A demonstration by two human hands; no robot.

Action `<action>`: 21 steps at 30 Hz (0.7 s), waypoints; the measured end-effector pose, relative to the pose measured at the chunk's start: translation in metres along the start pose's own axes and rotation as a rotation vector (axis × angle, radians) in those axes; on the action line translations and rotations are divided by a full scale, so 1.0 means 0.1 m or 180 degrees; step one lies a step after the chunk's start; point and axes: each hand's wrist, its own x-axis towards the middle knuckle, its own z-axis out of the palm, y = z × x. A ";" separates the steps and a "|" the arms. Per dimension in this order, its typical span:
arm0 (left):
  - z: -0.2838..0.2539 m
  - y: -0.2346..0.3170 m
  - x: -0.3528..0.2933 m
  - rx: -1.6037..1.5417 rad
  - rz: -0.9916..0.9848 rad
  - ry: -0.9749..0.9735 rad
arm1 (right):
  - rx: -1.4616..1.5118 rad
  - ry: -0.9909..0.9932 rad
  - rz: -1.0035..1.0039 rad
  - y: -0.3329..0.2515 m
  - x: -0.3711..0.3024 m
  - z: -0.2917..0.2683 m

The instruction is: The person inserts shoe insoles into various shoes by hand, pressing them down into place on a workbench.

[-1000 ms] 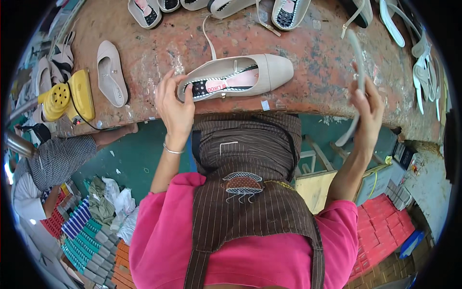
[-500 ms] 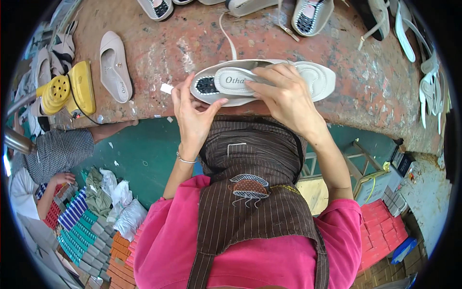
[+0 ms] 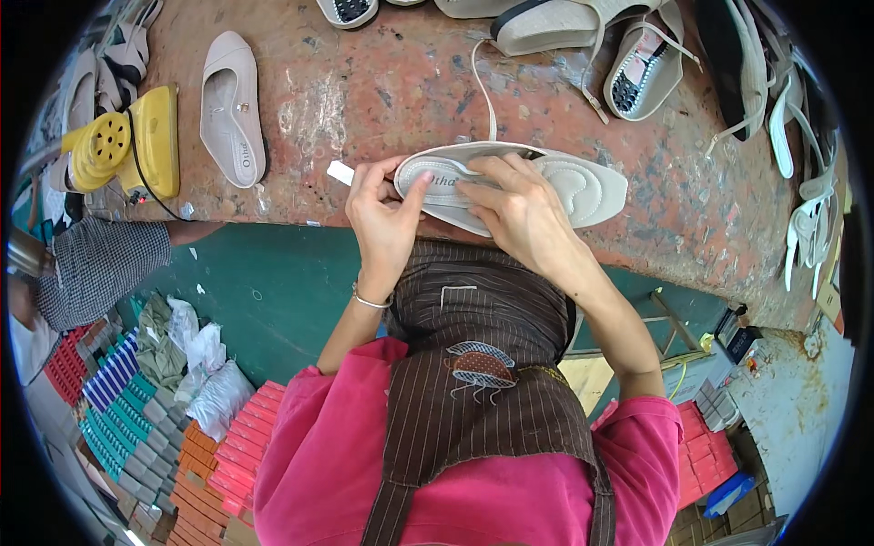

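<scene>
A pale beige shoe point(image 3: 612, 194) lies on its sole near the workbench's front edge, heel to the left. Inside it sits a cream insole point(image 3: 442, 189) with a stitched rim and a padded front. My left hand point(image 3: 381, 223) grips the shoe's heel, fingers behind it and thumb pressed on the insole's heel end. My right hand point(image 3: 528, 217) bends over the middle of the shoe, its curled fingers holding the insole there and hiding that part. A thin beige strap point(image 3: 484, 86) trails from the shoe's far side.
On the worn workbench point(image 3: 364, 100), a beige flat shoe point(image 3: 232, 114) stands to the left, beside a yellow device point(image 3: 153, 146) with a cable. Several strapped shoes point(image 3: 642, 68) crowd the far and right sides. Another person's checked garment point(image 3: 105, 268) shows at left, above stacked coloured boxes point(image 3: 137, 409).
The insole's heel end now covers the dark studded heel bed that showed before. My left thumb has moved from the shoe's near side onto the insole. The whole view has shifted slightly.
</scene>
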 end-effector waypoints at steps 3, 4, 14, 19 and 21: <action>-0.01 -0.04 0.12 -0.0258 -0.0351 0.0020 | -0.0285 -0.0150 0.0057 -0.05 0.04 0.01; -0.01 -0.06 0.15 -0.0241 -0.0387 0.0005 | -0.0259 -0.0187 -0.0210 -0.04 0.07 0.03; -0.02 -0.12 0.21 0.0156 -0.0185 -0.0151 | -0.1095 -0.0700 0.0226 -0.13 -0.13 0.05; 0.03 0.09 0.15 0.0686 0.0216 -0.0208 | -0.1267 -0.0242 0.0206 -0.19 -0.32 -0.08; -0.02 0.21 -0.11 0.0620 -0.0269 -0.0512 | -0.0865 0.0201 0.0382 -0.10 -0.31 -0.15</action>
